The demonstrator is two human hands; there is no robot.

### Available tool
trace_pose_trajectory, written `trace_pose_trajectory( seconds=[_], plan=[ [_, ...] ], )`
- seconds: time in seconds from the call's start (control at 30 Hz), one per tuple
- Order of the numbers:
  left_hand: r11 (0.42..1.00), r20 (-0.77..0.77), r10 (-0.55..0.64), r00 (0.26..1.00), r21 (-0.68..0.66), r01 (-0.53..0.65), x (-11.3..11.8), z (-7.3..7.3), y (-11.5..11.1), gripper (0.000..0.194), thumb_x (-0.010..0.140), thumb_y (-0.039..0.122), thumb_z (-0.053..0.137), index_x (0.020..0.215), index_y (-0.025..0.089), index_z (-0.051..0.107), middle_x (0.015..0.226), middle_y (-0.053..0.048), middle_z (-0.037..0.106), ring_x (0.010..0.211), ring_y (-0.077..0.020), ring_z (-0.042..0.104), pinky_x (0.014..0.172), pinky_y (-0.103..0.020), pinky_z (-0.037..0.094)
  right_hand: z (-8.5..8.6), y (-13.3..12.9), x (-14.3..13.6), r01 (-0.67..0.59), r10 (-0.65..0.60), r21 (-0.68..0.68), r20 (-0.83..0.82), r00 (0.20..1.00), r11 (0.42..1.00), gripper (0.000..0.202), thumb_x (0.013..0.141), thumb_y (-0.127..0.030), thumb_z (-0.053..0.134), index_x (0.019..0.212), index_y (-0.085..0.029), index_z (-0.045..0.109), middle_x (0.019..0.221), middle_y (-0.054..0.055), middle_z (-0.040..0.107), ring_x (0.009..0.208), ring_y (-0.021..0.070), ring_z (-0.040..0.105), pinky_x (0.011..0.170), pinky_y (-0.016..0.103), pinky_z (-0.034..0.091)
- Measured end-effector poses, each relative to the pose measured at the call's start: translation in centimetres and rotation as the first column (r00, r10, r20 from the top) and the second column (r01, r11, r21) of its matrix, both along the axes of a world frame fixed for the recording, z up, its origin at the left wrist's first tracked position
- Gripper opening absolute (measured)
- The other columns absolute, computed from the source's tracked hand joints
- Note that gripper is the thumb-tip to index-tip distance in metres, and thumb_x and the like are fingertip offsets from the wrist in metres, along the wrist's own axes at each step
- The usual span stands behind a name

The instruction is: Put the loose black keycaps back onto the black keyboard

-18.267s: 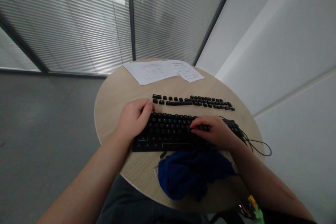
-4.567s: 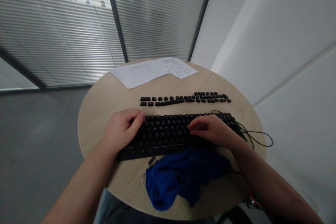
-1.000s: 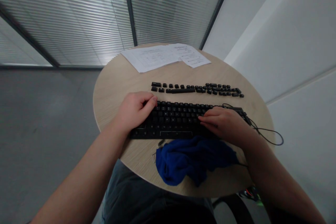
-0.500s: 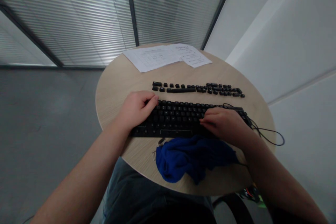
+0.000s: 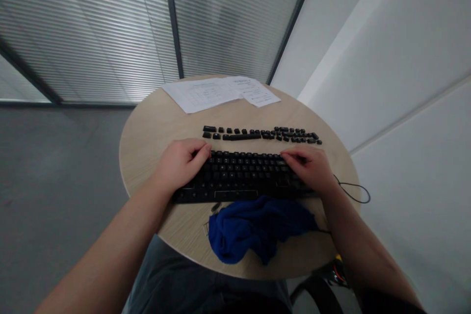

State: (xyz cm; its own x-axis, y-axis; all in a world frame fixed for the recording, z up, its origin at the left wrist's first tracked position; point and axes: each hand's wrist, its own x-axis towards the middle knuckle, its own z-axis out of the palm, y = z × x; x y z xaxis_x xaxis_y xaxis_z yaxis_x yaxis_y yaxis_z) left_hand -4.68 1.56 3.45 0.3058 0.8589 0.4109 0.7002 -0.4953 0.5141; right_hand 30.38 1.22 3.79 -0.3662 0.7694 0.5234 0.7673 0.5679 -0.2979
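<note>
A black keyboard lies across the wooden table, its lower rows without keycaps. My left hand is closed at the keyboard's upper left corner, thumb against the curled fingers, gripping that edge. At the upper right part of the keyboard is my right hand, its thumb and fingertips pinched together; whatever is between them is too small to make out. Above the keyboard, loose black keycaps, a long space bar among them, lie in rows. A crumpled blue cloth rests just in front of the keyboard.
Printed paper sheets lie at the far side of the round table. A small dark object and a thin wire piece are left of the cloth. A black cable loops at the right edge.
My right hand has moved from the keyboard's middle right area up to its top row. My left hand keeps its place on the keyboard. The whole view has shifted slightly.
</note>
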Motion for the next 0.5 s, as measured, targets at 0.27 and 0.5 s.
trace_pose_trajectory(
  seconds=[0.27,0.5],
  plan=[
    [1.000,-0.038,-0.024,0.999,0.006,0.025,0.1,-0.2,0.1,0.039,0.096,0.038,0.042,0.066,0.019,0.057,0.065,-0.002,0.061,0.063,-0.0149,0.056,0.063,-0.029,0.039,-0.3,-0.1,-0.7,-0.224,0.295,-0.264,0.273,0.915,0.938,0.064,0.087,-0.047,0.073,0.146,-0.026,0.057,0.152,0.012,0.049,0.143,0.0292,0.046,0.120,0.053,0.037],
    [0.984,-0.239,-0.031,0.971,0.163,0.071,1.1,0.7,-3.9,0.033,0.101,0.036,0.046,0.087,0.018,0.070,0.081,-0.006,0.069,0.080,-0.0200,0.062,0.072,-0.032,0.045,-0.4,-0.6,-0.6,-0.227,0.382,-0.411,0.347,0.857,0.883,0.089,0.083,-0.046,0.078,0.160,-0.031,0.036,0.165,0.010,0.029,0.155,0.0323,0.027,0.127,0.060,0.023]
  ],
)
